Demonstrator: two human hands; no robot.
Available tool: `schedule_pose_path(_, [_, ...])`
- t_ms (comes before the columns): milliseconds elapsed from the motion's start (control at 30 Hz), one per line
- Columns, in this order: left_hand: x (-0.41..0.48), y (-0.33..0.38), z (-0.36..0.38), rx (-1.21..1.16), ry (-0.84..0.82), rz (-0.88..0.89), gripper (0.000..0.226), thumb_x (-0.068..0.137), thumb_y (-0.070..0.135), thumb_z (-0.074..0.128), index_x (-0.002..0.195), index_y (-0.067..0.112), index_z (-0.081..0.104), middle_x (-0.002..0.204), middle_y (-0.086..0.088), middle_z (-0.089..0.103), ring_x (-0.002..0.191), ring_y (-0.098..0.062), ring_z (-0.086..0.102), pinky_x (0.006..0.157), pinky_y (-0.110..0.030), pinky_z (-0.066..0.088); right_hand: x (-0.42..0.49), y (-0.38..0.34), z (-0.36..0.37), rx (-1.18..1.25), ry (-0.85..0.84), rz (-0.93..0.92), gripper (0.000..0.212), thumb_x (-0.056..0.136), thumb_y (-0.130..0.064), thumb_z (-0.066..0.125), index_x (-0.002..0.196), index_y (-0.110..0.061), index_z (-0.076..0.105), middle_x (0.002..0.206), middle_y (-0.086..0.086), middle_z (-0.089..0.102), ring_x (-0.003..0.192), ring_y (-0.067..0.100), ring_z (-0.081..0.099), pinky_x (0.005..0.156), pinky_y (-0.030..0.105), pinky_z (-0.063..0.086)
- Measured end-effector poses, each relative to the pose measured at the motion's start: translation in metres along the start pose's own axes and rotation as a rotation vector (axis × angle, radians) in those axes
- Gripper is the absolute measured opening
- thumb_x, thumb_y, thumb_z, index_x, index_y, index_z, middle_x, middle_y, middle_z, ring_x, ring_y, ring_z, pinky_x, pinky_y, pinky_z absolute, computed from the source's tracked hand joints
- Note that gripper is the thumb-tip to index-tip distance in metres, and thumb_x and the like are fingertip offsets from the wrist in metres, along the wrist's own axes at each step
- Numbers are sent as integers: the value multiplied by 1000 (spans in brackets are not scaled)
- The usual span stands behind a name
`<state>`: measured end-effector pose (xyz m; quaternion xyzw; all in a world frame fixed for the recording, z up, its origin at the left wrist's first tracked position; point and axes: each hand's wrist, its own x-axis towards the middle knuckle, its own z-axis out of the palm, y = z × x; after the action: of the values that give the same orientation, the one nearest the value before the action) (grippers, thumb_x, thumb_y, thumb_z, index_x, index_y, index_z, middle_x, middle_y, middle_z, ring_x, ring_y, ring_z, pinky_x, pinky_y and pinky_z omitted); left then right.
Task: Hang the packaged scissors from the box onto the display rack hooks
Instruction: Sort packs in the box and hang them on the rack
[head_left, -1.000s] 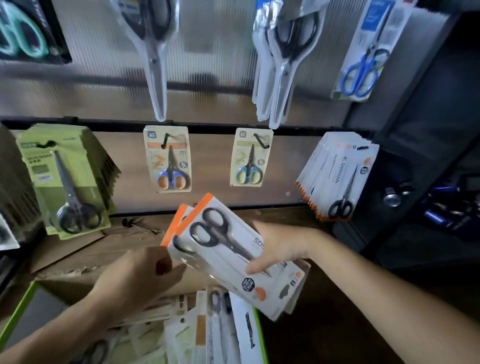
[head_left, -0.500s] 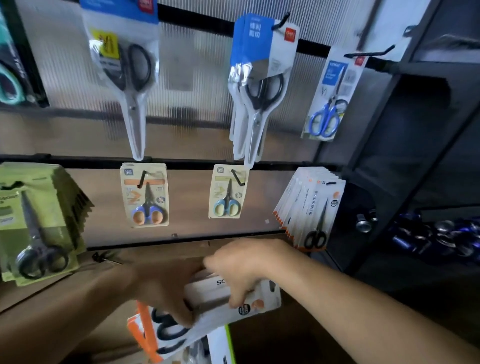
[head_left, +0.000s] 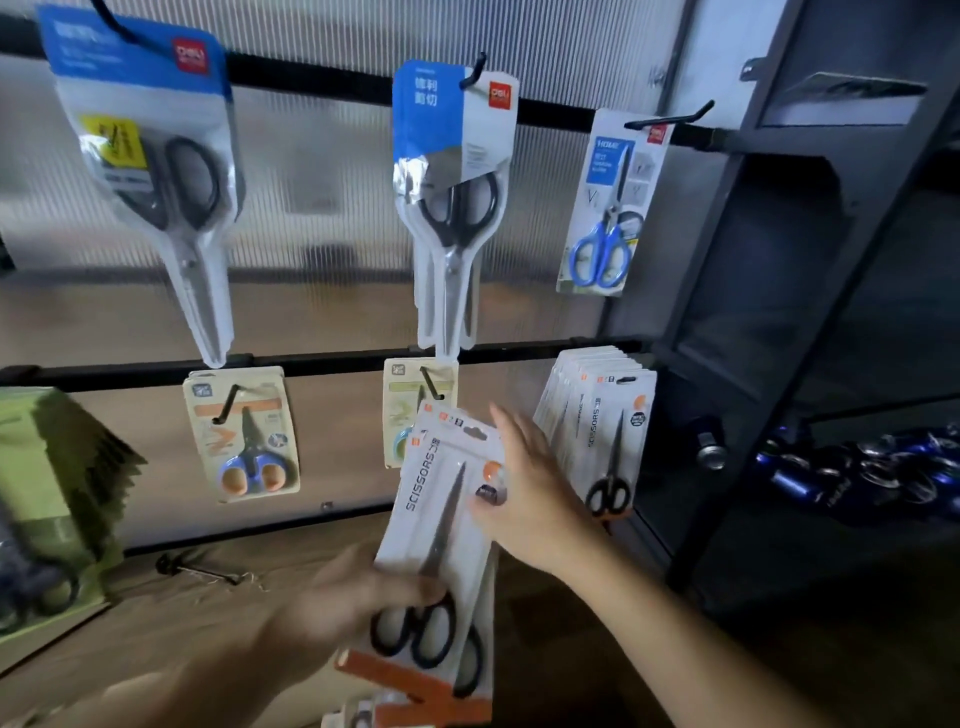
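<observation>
Raised and turned since half a second ago, the packs (head_left: 441, 499) now stand nearly upright, hang-holes up and scissor handles down. The left hand (head_left: 343, 597) grips their lower edge. The right hand (head_left: 535, 499) pinches the upper right edge, thumb on the front. The matching hung stack (head_left: 602, 431) lies just right of the right hand, so the next move is probably a short carry rightward with that hand leading.

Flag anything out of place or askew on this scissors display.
A black hook lies loose on the brown surface below the bottom rail, instead of being mounted on a rail. The scissors packs are simply in hand. Nothing else stands out.
</observation>
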<state>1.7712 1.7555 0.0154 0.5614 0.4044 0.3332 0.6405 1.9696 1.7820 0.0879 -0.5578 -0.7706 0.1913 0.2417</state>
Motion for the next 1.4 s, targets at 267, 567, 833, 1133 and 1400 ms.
schedule_pose_path(267, [34,15,72,-191,39,90,36,79,18,74,105,-5,64,95,-31,65,86,-36,65,76,-40,53,-3,64,17,721,48,383,111,46,-66,85,140,-34,37,129,-12,61,119,10,58,107,41,44])
schedule_pose_path(567, [57,10,104,-325,154,26,59,64,7,77,121,9,59,107,-24,69,96,-39,68,75,-43,58,-2,103,3,697,40,370,58,82,-62,63,129,-29,54,124,-9,64,117,12,59,104,38,44])
schedule_pose_path(833, [84,3,120,-328,248,-12,91,50,21,93,130,15,50,107,-19,69,89,-33,71,67,-40,56,38,146,-30,113,490,522,53,84,-38,71,122,-12,45,120,12,46,106,32,55,81,40,50])
schedule_pose_path(1133, [98,9,121,-224,288,27,79,55,13,88,125,12,52,104,-14,72,94,-34,70,82,-52,57,60,144,-25,396,489,563,47,94,-47,30,113,-10,51,124,15,51,115,32,52,98,43,43])
schedule_pose_path(1400, [106,3,130,-240,373,51,71,61,3,89,120,12,51,103,-11,72,83,-25,72,70,-40,59,26,152,-37,515,415,411,35,97,-45,50,107,-13,59,101,3,64,94,17,61,67,25,42])
